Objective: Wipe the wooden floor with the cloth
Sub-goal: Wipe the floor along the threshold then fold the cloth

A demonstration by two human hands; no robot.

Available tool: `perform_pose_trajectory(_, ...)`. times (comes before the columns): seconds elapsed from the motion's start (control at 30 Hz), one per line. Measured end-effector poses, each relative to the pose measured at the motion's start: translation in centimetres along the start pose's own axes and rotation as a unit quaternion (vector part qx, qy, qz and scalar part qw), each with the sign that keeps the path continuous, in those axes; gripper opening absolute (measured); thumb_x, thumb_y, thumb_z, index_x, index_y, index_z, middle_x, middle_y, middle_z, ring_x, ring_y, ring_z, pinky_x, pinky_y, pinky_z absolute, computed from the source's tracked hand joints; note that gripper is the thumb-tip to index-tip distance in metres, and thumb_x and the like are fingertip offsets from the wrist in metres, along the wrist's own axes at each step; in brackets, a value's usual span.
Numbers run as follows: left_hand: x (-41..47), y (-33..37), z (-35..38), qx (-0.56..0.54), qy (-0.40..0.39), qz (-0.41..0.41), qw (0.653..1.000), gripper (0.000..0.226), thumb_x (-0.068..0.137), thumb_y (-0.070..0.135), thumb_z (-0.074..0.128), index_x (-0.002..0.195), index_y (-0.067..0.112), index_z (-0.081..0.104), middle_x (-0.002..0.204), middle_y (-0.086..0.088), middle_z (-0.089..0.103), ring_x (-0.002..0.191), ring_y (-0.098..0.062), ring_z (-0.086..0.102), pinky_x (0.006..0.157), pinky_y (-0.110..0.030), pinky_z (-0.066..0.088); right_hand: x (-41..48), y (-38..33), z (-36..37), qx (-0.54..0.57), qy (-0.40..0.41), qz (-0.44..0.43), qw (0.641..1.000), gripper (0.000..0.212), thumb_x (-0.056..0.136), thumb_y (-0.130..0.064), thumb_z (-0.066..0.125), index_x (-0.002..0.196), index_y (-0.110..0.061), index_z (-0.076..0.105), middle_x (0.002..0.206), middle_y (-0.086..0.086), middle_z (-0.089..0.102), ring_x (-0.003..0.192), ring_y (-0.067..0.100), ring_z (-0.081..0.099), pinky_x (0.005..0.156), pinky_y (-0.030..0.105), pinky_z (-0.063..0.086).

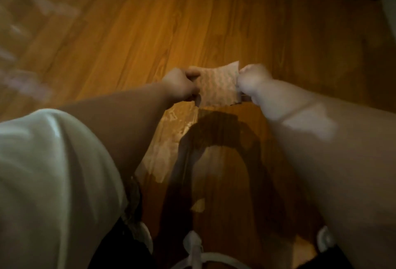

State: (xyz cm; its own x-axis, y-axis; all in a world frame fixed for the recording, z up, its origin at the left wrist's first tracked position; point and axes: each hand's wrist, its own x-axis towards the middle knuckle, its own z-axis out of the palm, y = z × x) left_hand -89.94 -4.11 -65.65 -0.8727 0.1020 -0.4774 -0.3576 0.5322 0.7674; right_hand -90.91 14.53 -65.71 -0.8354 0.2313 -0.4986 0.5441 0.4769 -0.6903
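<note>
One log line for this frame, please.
left hand: grips cloth | right hand: grips cloth | cloth: stretched between both hands | floor: wooden, cloth contact unclear

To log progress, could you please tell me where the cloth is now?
The cloth is mid-frame in the head view, gripped between the left hand and right hand over the wooden floor.
</note>
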Motion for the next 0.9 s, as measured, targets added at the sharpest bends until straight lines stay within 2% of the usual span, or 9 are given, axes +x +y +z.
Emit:
perform_pose_trajectory(0.1, 2.7, -1.5, 2.6, -0.005, -0.013, -0.032, 0.999, 0.046, 0.083, 0.002, 0.066, 0.126, 0.016, 0.059, 0.080, 0.001, 0.069, 0.066, -0.010, 0.071, 0.063, -0.025, 0.059, 1.9, 4.2, 0.8, 0.016, -0.025, 0.046, 0.999, 0.017, 0.092, -0.013, 0.055, 0.104, -0.007, 0.065, 0.105, 0.015, 0.067, 0.095, 0.034, 0.066, 0.083, 0.051, 0.056)
perform_pose_trajectory(0.2, 3.9, -1.9, 6.1, 0.008, -0.022, -0.062, 0.998, 0.041, 0.081, 0.006, 0.070, 0.121, 0.012, 0.062, 0.085, -0.002, 0.067, 0.066, -0.010, 0.069, 0.057, -0.020, 0.057, 3.1, 7.0, 0.6, 0.040, -0.011, 0.069, 0.997, 0.021, 0.089, -0.022, 0.060, 0.105, -0.010, 0.064, 0.104, 0.012, 0.067, 0.092, 0.031, 0.064, 0.077, 0.041, 0.056)
perform_pose_trajectory(0.3, 4.8, -1.5, 9.0, -0.017, -0.026, -0.072, 0.997, 0.048, 0.083, 0.001, 0.066, 0.128, 0.015, 0.058, 0.083, 0.001, 0.063, 0.060, -0.004, 0.065, 0.049, -0.014, 0.051, 5.0, 8.7, -0.8, 0.001, -0.009, 0.072, 0.997, 0.020, 0.088, -0.013, 0.059, 0.108, -0.011, 0.063, 0.102, 0.013, 0.067, 0.091, 0.032, 0.065, 0.063, 0.032, 0.051)
perform_pose_trajectory(0.4, 5.0, -1.3, 10.9, -0.010, -0.015, -0.081, 0.997, 0.055, 0.085, -0.001, 0.063, 0.136, 0.019, 0.052, 0.085, 0.002, 0.061, 0.068, -0.008, 0.065, 0.053, -0.017, 0.055, 6.3, 10.1, -1.9, -0.031, -0.022, 0.052, 0.998, 0.022, 0.082, -0.005, 0.060, 0.103, -0.013, 0.062, 0.096, 0.013, 0.067, 0.087, 0.031, 0.066, 0.052, 0.027, 0.045)
perform_pose_trajectory(0.57, 4.4, -1.4, 14.6, 0.054, 0.000, -0.081, 0.995, 0.059, 0.083, 0.005, 0.062, 0.138, 0.026, 0.051, 0.086, 0.006, 0.064, 0.067, -0.005, 0.063, 0.058, -0.017, 0.054, 6.4, 13.6, -3.6, -0.066, -0.052, 0.041, 0.996, 0.019, 0.080, -0.008, 0.068, 0.095, -0.017, 0.061, 0.101, 0.011, 0.067, 0.094, 0.032, 0.064, 0.066, 0.033, 0.051)
perform_pose_trajectory(0.67, 3.0, -2.1, 18.4, 0.059, -0.020, -0.096, 0.993, 0.063, 0.081, 0.008, 0.065, 0.138, 0.030, 0.050, 0.093, 0.004, 0.064, 0.074, -0.012, 0.066, 0.073, -0.031, 0.060, 5.6, 17.0, -5.7, -0.065, -0.060, 0.027, 0.996, 0.012, 0.083, -0.021, 0.069, 0.092, -0.018, 0.061, 0.102, 0.008, 0.068, 0.092, 0.028, 0.065, 0.068, 0.032, 0.051)
perform_pose_trajectory(0.73, 2.1, -2.5, 20.0, 0.055, -0.030, -0.104, 0.993, 0.064, 0.080, 0.009, 0.067, 0.137, 0.033, 0.050, 0.098, 0.004, 0.064, 0.077, -0.011, 0.066, 0.074, -0.034, 0.060, 4.8, 18.3, -6.2, -0.056, -0.068, 0.025, 0.996, 0.022, 0.084, -0.030, 0.069, 0.099, -0.015, 0.063, 0.102, 0.006, 0.067, 0.091, 0.026, 0.065, 0.070, 0.032, 0.052)
perform_pose_trajectory(0.83, 0.2, -2.6, 23.1, 0.034, -0.013, -0.084, 0.996, 0.057, 0.081, 0.017, 0.067, 0.133, 0.035, 0.053, 0.091, 0.006, 0.069, 0.068, -0.007, 0.067, 0.059, -0.022, 0.057, 3.0, 20.8, -7.5, -0.061, -0.071, 0.016, 0.995, 0.024, 0.085, -0.032, 0.069, 0.100, -0.014, 0.064, 0.103, 0.007, 0.068, 0.091, 0.026, 0.065, 0.059, 0.026, 0.047)
perform_pose_trajectory(0.9, -1.3, -2.3, 25.1, 0.018, 0.003, -0.068, 0.998, 0.047, 0.081, 0.024, 0.069, 0.126, 0.034, 0.060, 0.085, 0.010, 0.070, 0.067, -0.005, 0.068, 0.060, -0.020, 0.056, 1.6, 22.8, -8.9, -0.051, -0.062, 0.018, 0.997, 0.023, 0.083, -0.038, 0.070, 0.093, -0.020, 0.061, 0.092, 0.001, 0.066, 0.080, 0.020, 0.063, 0.050, 0.023, 0.039)
